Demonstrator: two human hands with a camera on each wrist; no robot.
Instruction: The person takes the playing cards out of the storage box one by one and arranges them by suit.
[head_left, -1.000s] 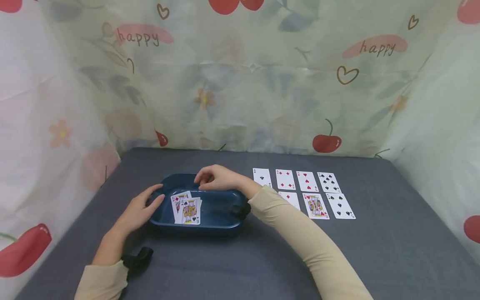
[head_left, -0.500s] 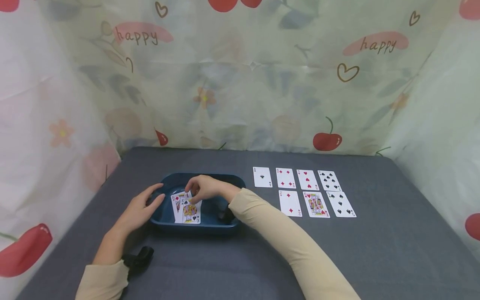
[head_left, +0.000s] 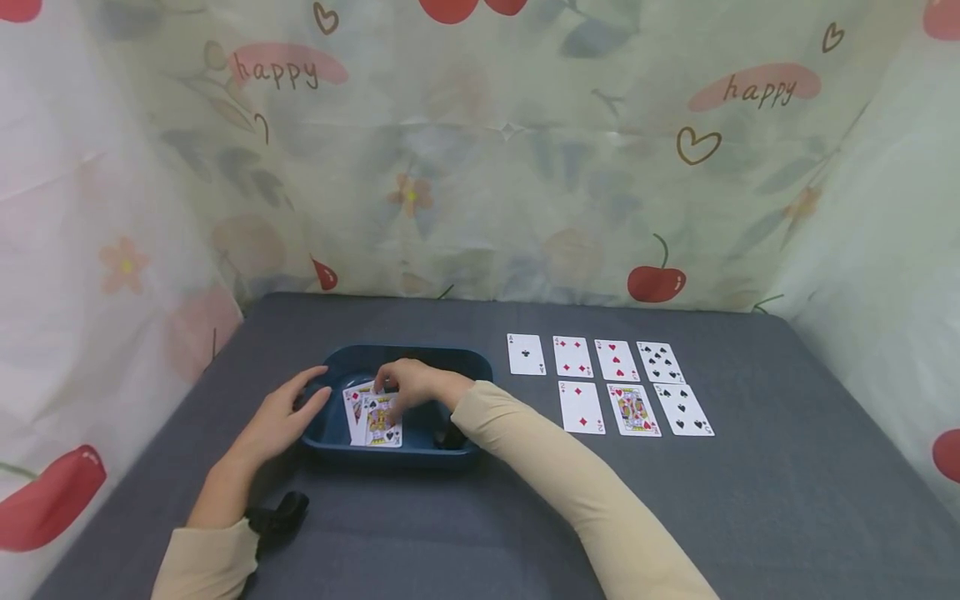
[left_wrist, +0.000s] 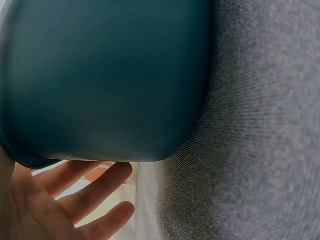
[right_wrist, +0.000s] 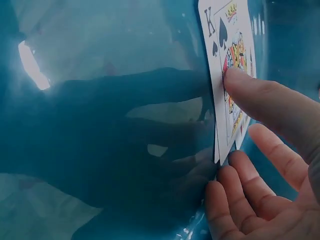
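A dark blue oval basin point(head_left: 390, 454) stands on the left part of the table. Inside it, at the left, a king of spades point(head_left: 381, 435) overlaps a red-marked diamond card point(head_left: 352, 417). My left hand point(head_left: 273, 421) rests against the basin's left end; in the left wrist view its fingers lie loosely along the outer wall. My right hand point(head_left: 416, 385) reaches into the basin. In the right wrist view its thumb touches the king's face, and the other fingertips lie by the card's edge. The cards lie flat, and no grip around them is visible.
To the right, face-up cards lie in two rows, among them an ace of clubs point(head_left: 526, 355), a two of diamonds point(head_left: 581, 407) and a king of hearts point(head_left: 634, 410). A grey cloth point(head_left: 420, 525) covers the table. Patterned curtains point(head_left: 510, 167) hang around it.
My right hand has moved left and down from the basin's far rim onto the king of spades. My left hand has stayed at the basin's left end.
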